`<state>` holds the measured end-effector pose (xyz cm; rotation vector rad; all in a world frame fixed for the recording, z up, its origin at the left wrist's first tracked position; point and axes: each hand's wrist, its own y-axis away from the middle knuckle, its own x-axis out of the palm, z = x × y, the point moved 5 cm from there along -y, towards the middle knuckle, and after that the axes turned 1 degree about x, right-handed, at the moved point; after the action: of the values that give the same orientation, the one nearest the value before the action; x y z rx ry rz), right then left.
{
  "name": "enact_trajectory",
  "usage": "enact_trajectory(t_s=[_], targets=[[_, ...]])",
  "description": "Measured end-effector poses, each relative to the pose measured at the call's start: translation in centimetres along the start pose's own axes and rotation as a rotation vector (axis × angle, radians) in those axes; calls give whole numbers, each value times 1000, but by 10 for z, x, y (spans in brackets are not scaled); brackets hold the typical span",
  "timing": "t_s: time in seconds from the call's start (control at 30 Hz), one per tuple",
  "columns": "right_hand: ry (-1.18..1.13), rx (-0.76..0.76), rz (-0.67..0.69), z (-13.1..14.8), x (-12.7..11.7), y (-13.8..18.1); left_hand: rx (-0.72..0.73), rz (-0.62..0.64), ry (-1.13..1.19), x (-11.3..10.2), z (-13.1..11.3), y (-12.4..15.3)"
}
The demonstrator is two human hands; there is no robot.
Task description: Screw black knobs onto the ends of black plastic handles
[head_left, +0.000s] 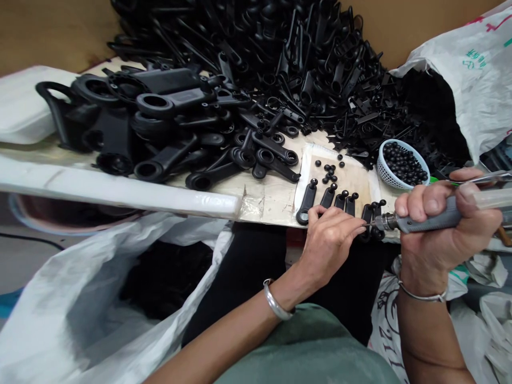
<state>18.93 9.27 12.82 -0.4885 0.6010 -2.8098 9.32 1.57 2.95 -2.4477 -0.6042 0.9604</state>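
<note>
My right hand [434, 234] is wrapped round a grey electric screwdriver [434, 216], its bit pointing left. At the bit's tip, my left hand [330, 237] has thumb and fingers pinched together; anything held between them is too small to make out. Just beyond the left hand, several black plastic arms with a ball at one end stand in a row, among them a leftmost arm [307, 202] and another arm [328, 196]. Loose black balls [328, 173] lie behind this row on a pale board [354, 165]. The left fingers partly hide the row's near ends.
A huge heap of black plastic parts [256, 58] fills the back. Right of the board stands a light-blue basket [383, 173] full of black balls. A white foam strip [120, 186] edges the table at left. White sacks [76, 288] flank me, and a white box [32, 101] sits far left.
</note>
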Motion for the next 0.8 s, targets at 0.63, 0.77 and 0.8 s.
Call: enact_trajectory(t_s=[0.63,0.77,0.8], targets=[[134,-133,-109,-44,8,-44,376,268,-431,26,6,16],[159,-143,-40,-48,13,-46,381,306,-407,26,7,17],[163,-138,-19,-49,14,-46,370,311,-397,25,7,18]])
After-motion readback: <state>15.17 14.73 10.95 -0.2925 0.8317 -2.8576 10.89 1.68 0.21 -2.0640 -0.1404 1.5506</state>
